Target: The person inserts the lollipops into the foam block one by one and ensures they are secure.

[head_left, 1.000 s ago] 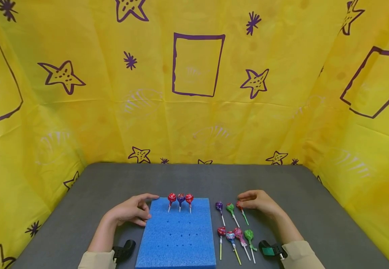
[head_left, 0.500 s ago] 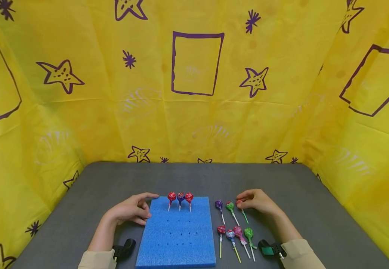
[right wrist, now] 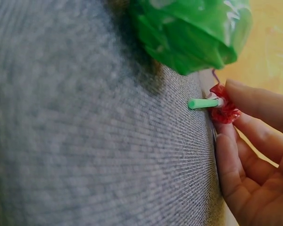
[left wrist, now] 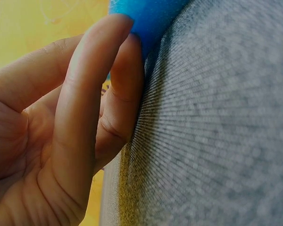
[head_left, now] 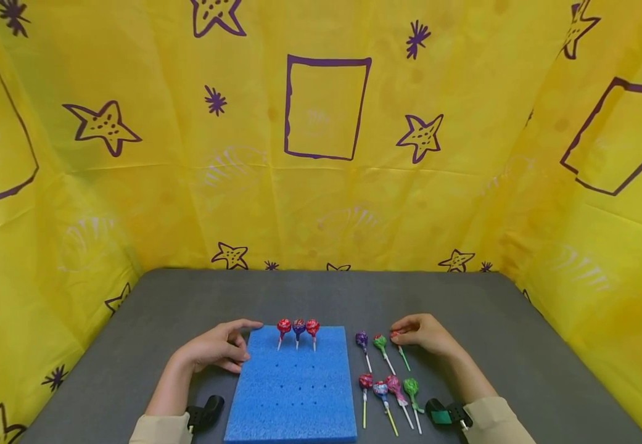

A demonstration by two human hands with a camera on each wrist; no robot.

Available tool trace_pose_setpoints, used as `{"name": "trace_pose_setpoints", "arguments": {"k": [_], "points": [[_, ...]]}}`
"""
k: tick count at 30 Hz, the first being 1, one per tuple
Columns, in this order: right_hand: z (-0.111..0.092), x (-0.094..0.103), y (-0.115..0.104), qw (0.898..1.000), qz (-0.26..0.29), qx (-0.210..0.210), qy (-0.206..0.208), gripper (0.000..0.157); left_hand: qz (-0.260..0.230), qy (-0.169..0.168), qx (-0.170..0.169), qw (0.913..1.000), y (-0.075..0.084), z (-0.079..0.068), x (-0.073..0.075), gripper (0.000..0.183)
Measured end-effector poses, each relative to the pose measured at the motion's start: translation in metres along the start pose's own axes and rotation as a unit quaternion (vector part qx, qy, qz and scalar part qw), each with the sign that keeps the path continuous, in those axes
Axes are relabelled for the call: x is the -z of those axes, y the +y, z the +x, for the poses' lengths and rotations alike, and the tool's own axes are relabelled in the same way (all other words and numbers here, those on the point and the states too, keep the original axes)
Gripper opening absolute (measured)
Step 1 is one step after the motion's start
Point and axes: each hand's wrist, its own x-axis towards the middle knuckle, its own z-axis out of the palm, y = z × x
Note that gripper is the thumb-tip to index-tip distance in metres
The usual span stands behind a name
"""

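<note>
My left hand (head_left: 218, 347) rests against the left side of a blue foam block (head_left: 290, 425). Its index finger reaches the far left corner, and the thumb touches the side edge; the left wrist view shows fingertips against the blue foam (left wrist: 148, 23). My right hand (head_left: 428, 336) pinches the head of a red lollipop (head_left: 395, 336) with a green stick, which lies low at the table. In the right wrist view, thumb and fingers flank its red wrapper (right wrist: 225, 113). Three lollipops (head_left: 298, 327), two red and one purple, stand upright in the block's far row.
Several small holes (head_left: 300, 388) dot the foam block. Beside my right hand lie a purple lollipop (head_left: 361, 340) and a green-and-red one (head_left: 380, 343). A nearer row holds red, blue, pink and green lollipops (head_left: 411, 386). A yellow patterned cloth (head_left: 326, 209) surrounds the grey table (head_left: 187, 290).
My right hand has shifted very slightly left at the red lollipop's head. My left hand and the foam block keep their places.
</note>
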Motion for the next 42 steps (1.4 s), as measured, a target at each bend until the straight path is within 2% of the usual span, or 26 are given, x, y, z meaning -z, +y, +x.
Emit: {"name": "trace_pose_setpoints", "arguments": {"k": [21,35,42], "points": [[-0.001,-0.001,-0.001,0.999,0.024,-0.017,0.02,0.036,0.001,0.006,0.003,1.0,-0.004,0.002,0.0,0.069],[0.001,0.004,-0.006,0.993,0.053,-0.05,0.098,0.04,0.003,0.002,-0.003,1.0,-0.003,0.001,0.0,0.068],[0.002,0.006,-0.013,0.989,0.057,-0.056,0.123,0.038,0.004,0.005,0.0,1.0,-0.004,0.0,0.0,0.068]]}}
